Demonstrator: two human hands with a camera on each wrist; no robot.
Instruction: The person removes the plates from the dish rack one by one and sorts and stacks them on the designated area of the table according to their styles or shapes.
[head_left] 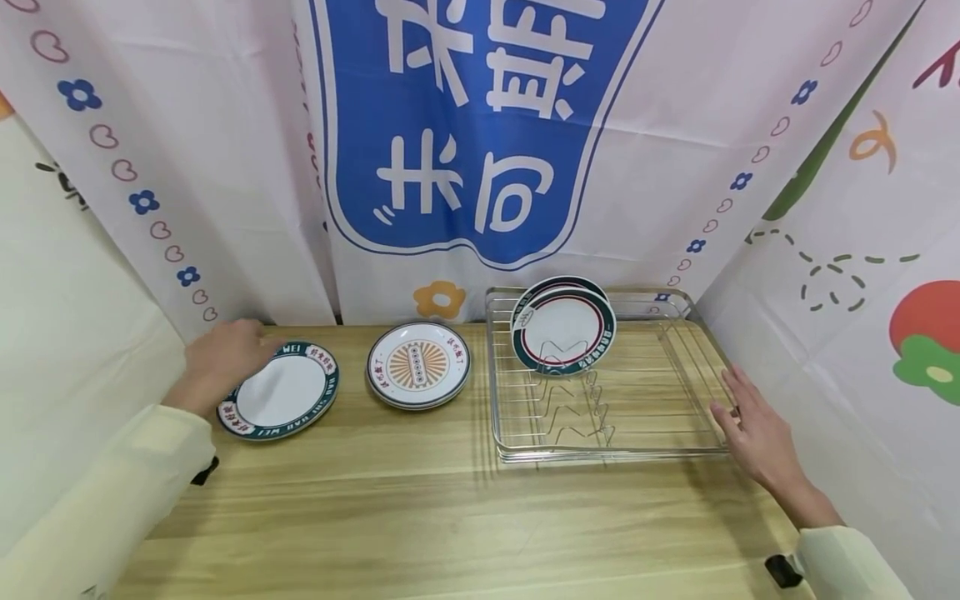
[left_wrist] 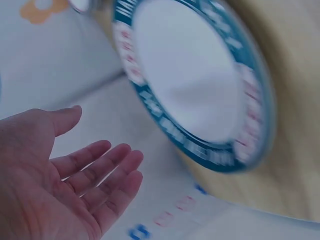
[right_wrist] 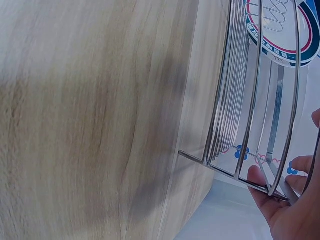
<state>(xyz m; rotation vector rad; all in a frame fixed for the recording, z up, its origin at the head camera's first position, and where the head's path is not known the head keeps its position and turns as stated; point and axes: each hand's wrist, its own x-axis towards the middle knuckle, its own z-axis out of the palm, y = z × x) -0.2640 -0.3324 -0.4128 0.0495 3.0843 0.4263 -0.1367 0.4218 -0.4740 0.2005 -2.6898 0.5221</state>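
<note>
My left hand (head_left: 228, 362) hovers at the left edge of a white plate (head_left: 281, 392) with a green lettered rim, which lies on the table. In the left wrist view the palm (left_wrist: 60, 185) shows with fingers spread and nothing in it, apart from the plate. At the right, my right hand (head_left: 761, 437) holds the side rail of a wire dish rack (head_left: 660, 450), thumb and fingers on either side of the rail. Two plates (head_left: 566, 329) with dark green rims and a red inner ring stand upright in the rack's back left part.
Between the left plate and the rack lies a small stack of white plates (head_left: 420, 367) with an orange sunburst print. Printed cloth (head_left: 255, 250) hangs behind the wooden table (head_left: 412, 517) and along both sides.
</note>
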